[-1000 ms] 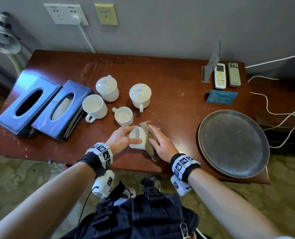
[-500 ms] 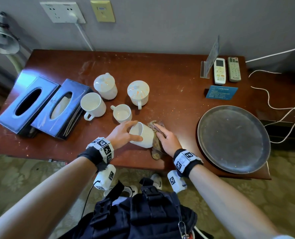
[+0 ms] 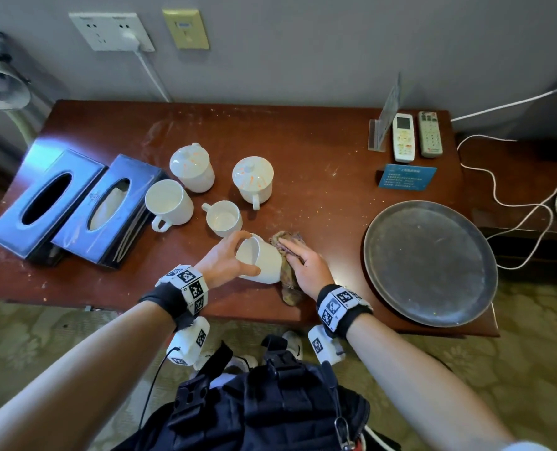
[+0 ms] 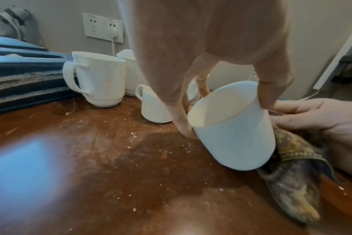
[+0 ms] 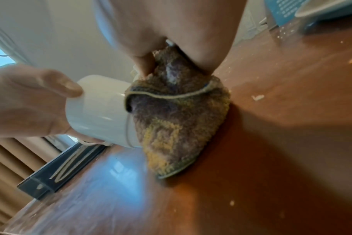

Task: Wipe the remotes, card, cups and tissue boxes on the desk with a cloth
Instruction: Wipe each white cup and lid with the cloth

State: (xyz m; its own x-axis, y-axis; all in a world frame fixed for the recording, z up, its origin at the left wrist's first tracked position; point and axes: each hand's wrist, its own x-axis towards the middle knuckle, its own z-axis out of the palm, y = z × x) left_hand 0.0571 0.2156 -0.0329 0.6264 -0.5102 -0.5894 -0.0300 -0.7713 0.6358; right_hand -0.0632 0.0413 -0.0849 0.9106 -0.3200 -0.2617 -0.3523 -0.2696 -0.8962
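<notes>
My left hand [image 3: 249, 254] grips a white cup [image 3: 264, 260] by its rim, thumb on one side and fingers on the other. The cup is tilted over near the desk's front edge, mouth toward me [image 4: 233, 135]. My right hand [image 3: 306, 265] holds a mottled brown-yellow cloth [image 3: 288, 284] against the cup's base and lower side [image 5: 177, 120]. Behind stand a mug [image 3: 169, 201], a small cup [image 3: 223, 218] and two lidded cups [image 3: 192, 167] [image 3: 253, 177]. Two dark blue tissue boxes [image 3: 42, 203] [image 3: 108, 206] lie at the left. Two remotes [image 3: 403, 138] [image 3: 430, 135] and a blue card [image 3: 407, 177] are at the back right.
A large round metal tray [image 3: 430, 262] fills the desk's right front and overhangs the edge. A clear sign holder [image 3: 386, 125] stands beside the remotes. White cables [image 3: 514, 219] run off the right. Crumbs and dust speckle the brown desk [image 3: 319, 141].
The cup has turned in my left hand, its mouth now more toward me. My right hand has rubbed the cloth along the cup's base, staying pressed to it.
</notes>
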